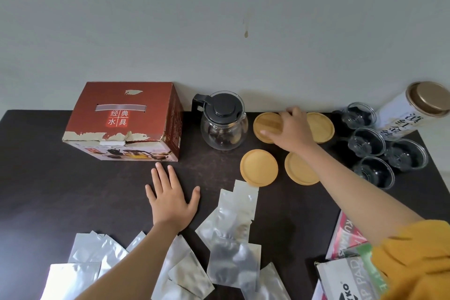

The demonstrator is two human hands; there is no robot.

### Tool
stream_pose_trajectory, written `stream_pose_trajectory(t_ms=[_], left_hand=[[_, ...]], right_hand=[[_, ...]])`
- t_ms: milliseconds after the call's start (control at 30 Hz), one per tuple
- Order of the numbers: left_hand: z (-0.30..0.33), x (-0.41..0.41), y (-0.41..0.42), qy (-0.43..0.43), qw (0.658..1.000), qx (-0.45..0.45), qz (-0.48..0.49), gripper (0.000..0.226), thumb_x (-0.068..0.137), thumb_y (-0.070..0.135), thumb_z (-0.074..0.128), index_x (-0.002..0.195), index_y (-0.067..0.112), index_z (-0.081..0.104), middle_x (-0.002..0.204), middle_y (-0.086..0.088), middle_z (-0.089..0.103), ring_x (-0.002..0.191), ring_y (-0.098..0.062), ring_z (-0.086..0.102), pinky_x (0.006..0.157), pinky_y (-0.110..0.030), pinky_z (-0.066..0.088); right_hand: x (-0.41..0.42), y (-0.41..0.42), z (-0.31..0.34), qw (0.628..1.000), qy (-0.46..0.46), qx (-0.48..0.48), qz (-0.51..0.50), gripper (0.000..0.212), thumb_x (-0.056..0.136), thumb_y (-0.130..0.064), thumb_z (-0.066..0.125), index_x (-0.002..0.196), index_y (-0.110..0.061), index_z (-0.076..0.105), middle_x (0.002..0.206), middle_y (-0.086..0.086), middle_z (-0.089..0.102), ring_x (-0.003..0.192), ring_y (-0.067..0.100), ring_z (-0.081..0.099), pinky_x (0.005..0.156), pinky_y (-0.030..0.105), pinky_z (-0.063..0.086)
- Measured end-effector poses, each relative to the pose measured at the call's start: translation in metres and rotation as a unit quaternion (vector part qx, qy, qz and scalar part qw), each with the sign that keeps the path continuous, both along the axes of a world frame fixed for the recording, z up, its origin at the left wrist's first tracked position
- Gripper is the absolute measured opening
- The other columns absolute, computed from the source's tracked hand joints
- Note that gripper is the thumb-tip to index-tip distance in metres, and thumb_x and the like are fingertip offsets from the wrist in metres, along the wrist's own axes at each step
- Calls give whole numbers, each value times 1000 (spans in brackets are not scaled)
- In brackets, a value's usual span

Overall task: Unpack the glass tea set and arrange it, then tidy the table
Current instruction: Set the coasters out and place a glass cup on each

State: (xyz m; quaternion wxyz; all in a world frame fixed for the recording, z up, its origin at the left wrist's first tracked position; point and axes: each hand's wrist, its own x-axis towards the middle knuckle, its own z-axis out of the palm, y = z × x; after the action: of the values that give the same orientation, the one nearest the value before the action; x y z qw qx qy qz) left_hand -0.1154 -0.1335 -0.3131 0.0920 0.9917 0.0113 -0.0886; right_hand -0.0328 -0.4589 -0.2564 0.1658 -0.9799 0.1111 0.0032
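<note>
Head view looks down on a dark worktop (pixel 73 197) against a pale grey wall (pixel 219 31) with a few brownish drip marks. The unpacking looks largely done: the glass teapot (pixel 223 124) with its black lid stands at the far edge, right of the worn red box (pixel 121 122), which lies closed. Four wooden coasters are out in a loose square right of the teapot; four glass cups (pixel 367 141) are clustered further right, not yet on the coasters, next to a leaning white tin (pixel 414 109).

The right hand (pixel 289 129) lies on the far-left coaster (pixel 265 126), fingers spread over its top as if placing or shifting it; whether it actually grips the rim I cannot tell. The left hand (pixel 170 197) rests flat on the bare worktop, fingers straight and spread, holding nothing.

Still to do, I'd judge: set cups on coasters, then clear up. Many clear plastic bags (pixel 229 238) litter the near side, and some printed packaging (pixel 345 273) sits at the near right corner.
</note>
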Motion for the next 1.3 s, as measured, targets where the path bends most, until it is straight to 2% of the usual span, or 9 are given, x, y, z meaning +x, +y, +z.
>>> stream_pose_trajectory(t_ms=[233,300,467,633,733,800,933,1100,1300], left_hand=[[-1,0,1,0,1000,0,-2,96,80,71,12,151,6,6,159,-16,-6,146,-30,-11,114,-56,7],[-1,0,1,0,1000,4,-2,96,79,71,12,151,6,6,159,-16,-6,146,-30,-10,114,-56,7],[-1,0,1,0,1000,6,-1,96,79,71,11,151,6,7,159,-15,-4,146,-31,-9,114,-56,8],[0,1,1,2,1000,4,-1,97,79,71,10,151,6,7,159,-15,-5,146,-30,-11,115,-55,6],[0,0,1,1,1000,3,-1,97,79,71,10,151,7,6,159,-15,-6,146,-30,-12,114,-55,6],[0,0,1,1,1000,2,1,97,79,71,11,151,7,6,159,-15,-7,146,-30,-12,114,-55,6],[-1,1,1,2,1000,2,0,96,79,71,11,151,7,5,159,-15,-7,146,-30,-12,115,-55,6],[-1,1,1,0,1000,2,-1,96,79,71,12,151,7,5,159,-15,-6,146,-30,-11,114,-56,7],[-1,1,1,1,1000,-2,-1,96,80,70,14,151,6,6,159,-15,-7,146,-30,-11,115,-56,7]], right_hand=[[-13,-77,31,984,-27,-44,-170,51,84,-40,65,115,1,58,122,21,48,118,39,42,87,45,44],[-11,-99,37,974,16,-57,-217,49,82,-37,66,110,2,53,121,24,46,117,42,42,87,45,44],[-7,-128,40,958,153,-84,-229,69,75,-35,68,127,3,43,129,23,44,122,38,40,91,44,43],[2,-148,33,941,222,-92,-240,54,54,-33,62,98,-1,57,104,16,59,104,39,54,95,47,45],[0,-148,34,937,212,-85,-265,42,60,-31,65,92,-6,53,111,19,53,114,44,43,90,43,40],[-1,-142,40,934,201,-90,-281,40,67,-31,70,92,-7,51,121,22,49,122,44,35,95,48,35],[-4,-128,47,949,125,-68,-282,63,55,-34,73,104,-2,51,123,24,51,117,44,44,95,52,40],[-13,-71,57,971,-6,-76,-225,74,65,-40,80,119,-1,48,122,22,45,114,41,43,90,46,43],[-11,-8,40,991,-29,41,-125,68,67,-37,80,121,-9,50,122,13,44,116,31,43,80,34,44]])
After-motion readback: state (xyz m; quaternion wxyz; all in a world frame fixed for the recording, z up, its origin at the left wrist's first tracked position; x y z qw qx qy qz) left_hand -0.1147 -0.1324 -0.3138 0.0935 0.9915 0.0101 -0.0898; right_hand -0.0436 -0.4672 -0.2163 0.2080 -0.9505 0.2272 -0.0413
